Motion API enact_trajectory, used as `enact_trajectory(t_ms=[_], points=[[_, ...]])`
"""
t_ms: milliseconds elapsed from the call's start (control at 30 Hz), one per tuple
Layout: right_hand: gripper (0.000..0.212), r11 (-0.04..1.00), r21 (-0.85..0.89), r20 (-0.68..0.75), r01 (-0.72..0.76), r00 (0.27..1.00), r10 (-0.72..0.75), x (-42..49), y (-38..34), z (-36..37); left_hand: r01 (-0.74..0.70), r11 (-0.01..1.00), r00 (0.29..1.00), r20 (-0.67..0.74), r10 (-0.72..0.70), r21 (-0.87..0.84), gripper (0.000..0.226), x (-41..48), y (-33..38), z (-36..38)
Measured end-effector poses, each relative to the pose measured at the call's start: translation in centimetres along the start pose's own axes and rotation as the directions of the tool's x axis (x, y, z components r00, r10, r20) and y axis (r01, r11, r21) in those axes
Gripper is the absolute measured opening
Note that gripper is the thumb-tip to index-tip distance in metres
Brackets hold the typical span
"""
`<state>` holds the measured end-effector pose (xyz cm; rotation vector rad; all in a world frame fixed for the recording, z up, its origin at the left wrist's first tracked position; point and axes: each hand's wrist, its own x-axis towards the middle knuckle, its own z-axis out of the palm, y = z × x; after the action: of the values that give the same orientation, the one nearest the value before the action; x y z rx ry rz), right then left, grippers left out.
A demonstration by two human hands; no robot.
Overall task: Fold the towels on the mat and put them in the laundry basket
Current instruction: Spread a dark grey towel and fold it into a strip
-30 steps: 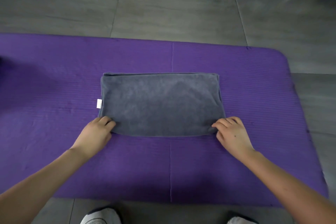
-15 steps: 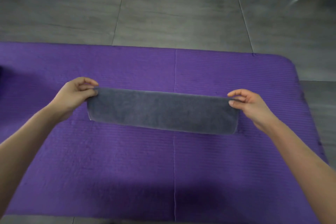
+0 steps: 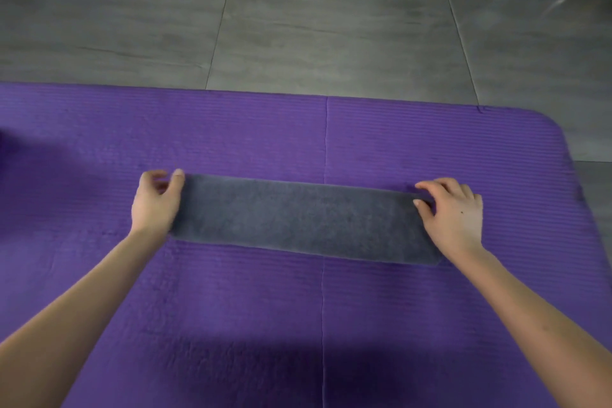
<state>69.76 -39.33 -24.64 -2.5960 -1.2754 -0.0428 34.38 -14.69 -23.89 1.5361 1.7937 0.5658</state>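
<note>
Gray towel (image 3: 304, 219) lies flat on purple mat (image 3: 397, 325), folded in long strip. Right hand (image 3: 455, 214) fingers pinch far corner, I think to keep edges even. Left hand (image 3: 155, 204) fingers curled at other end; I cannot tell if gripping.

Head camera — looks forward-down, close over mat (image 3: 397, 142).

A grey terry towel (image 3: 304, 219), folded into a long, narrow strip, lies flat on a purple ribbed mat (image 3: 397, 325). Its length runs left to right, with the right end angled slightly nearer. The towel crosses the seam that runs near to far down the mat's middle. The mat's far right corner is rounded.
</note>
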Motion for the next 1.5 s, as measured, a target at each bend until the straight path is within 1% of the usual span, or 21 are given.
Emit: enact_trajectory(t_ms=[67,133,200,300,400,467,533,600,667,767,933,1000,1033,1067,1100,1167,1233,1267,1333,1433,1500], points=[[0.026,0.99,-0.056,-0.145,0.127,0.98,-0.134,-1.3,-0.5,-0.5,0.164,0.947,0.983,0.13,-0.132,-0.276,0.025,-1.2,-1.0,-1.5],[0.029,0.965,-0.078,-0.185,0.251,0.947,-0.262,-3.1,-1.4,-0.9,0.224,0.906,0.958,0.252,-0.137,-0.358,0.026,-2.5,-2.1,-2.9],[0.032,0.939,-0.071,-0.136,0.337,0.929,-0.344,-5.0,-2.2,-0.8,0.217,0.908,0.947,0.302,-0.107,-0.359,0.025,-3.4,-3.3,-3.5],[0.048,0.916,-0.104,0.053,0.387,0.922,-0.383,-7.2,-2.1,0.0,0.164,0.93,0.947,0.316,-0.055,-0.33,0.021,-4.5,-4.6,-3.3],[0.064,0.893,-0.137,0.222,0.429,0.891,-0.395,-8.1,-0.8,0.5,0.065,0.986,0.964,0.266,-0.023,-0.152,0.025,-5.0,-4.9,-2.4],[0.067,0.87,-0.167,0.273,0.464,0.869,-0.412,-8.1,0.0,0.5,-0.016,0.994,0.976,0.219,-0.009,0.113,0.036,-4.8,-4.5,-2.1],[0.058,0.858,-0.185,0.24,0.479,0.869,-0.433,-7.9,0.7,0.3,-0.079,0.942,0.977,0.211,0.009,0.328,0.046,-4.4,-3.6,-1.9],[0.051,0.843,-0.203,0.174,0.499,0.865,-0.47,-7.6,1.5,0.2,-0.032,0.918,0.972,0.225,-0.063,0.394,0.051,-3.7,-2.9,-1.7],[0.043,0.826,-0.209,0.115,0.523,0.852,-0.51,-7.3,2.1,0.1,0.114,0.952,0.948,0.255,-0.189,0.284,0.046,-2.7,-3.0,-1.3],[0.039,0.819,-0.182,0.045,0.544,0.837,-0.545,-8.2,1.5,-0.2,0.32,0.946,0.91,0.296,-0.291,-0.052,0.029,-1.6,-2.1,-0.8],[0.044,0.705,-0.124,0.133,0.699,0.715,-0.686,-13.5,-3.2,-0.8,0.028,0.976,0.996,0.088,-0.01,-0.216,0.022,2.7,3.6,0.5],[0.047,0.7,-0.044,0.117,0.713,0.699,-0.705,-14.8,-6.1,-1.0,-0.03,0.96,0.994,0.096,0.059,-0.28,0.051,3.2,5.8,1.8],[0.048,0.704,-0.003,0.103,0.71,0.7,-0.706,-15.1,-7.5,-1.0,-0.116,0.97,0.986,0.095,0.139,-0.215,0.056,2.6,6.4,2.1],[0.049,0.71,0.039,0.096,0.703,0.705,-0.703,-15.4,-8.9,-1.2,-0.283,0.956,0.952,0.099,0.29,-0.078,0.054,1.2,6.9,2.1],[0.049,0.718,0.085,0.092,0.691,0.712,-0.696,-15.6,-10.1,-1.3,-0.483,0.874,0.872,0.122,0.474,0.057,0.05,-0.7,6.9,1.9],[0.05,0.74,0.185,0.086,0.647,0.739,-0.668,-15.9,-11.8,-1.7,-0.833,0.525,0.553,0.27,0.788,0.175,0.049,-5.2,5.3,1.1],[0.048,0.761,0.28,0.07,0.585,0.778,-0.624,-15.9,-12.5,-2.0,-0.966,0.24,0.256,0.471,0.844,0.095,0.054,-10.3,2.0,0.1],[0.048,0.768,0.315,0.057,0.558,0.796,-0.602,-15.8,-12.7,-2.1,-0.986,0.155,0.159,0.539,0.827,0.054,0.054,-12.5,0.0,-0.2],[0.046,0.775,0.368,0.043,0.514,0.823,-0.566,-15.6,-12.7,-2.2,-0.992,0.114,0.118,0.614,0.78,0.047,0.048,-16.3,-3.3,-0.1],[0.045,0.789,0.386,0.088,0.479,0.832,-0.548,-15.6,-12.3,-2.5,-0.97,0.184,0.243,0.582,0.776,0.161,0.046,-18.7,-5.2,1.7],[0.057,0.781,0.376,0.154,0.498,0.798,-0.583,-16.0,-11.3,-2.2,-0.958,0.197,0.282,0.565,0.775,0.208,0.048,-19.0,-5.3,2.6]])
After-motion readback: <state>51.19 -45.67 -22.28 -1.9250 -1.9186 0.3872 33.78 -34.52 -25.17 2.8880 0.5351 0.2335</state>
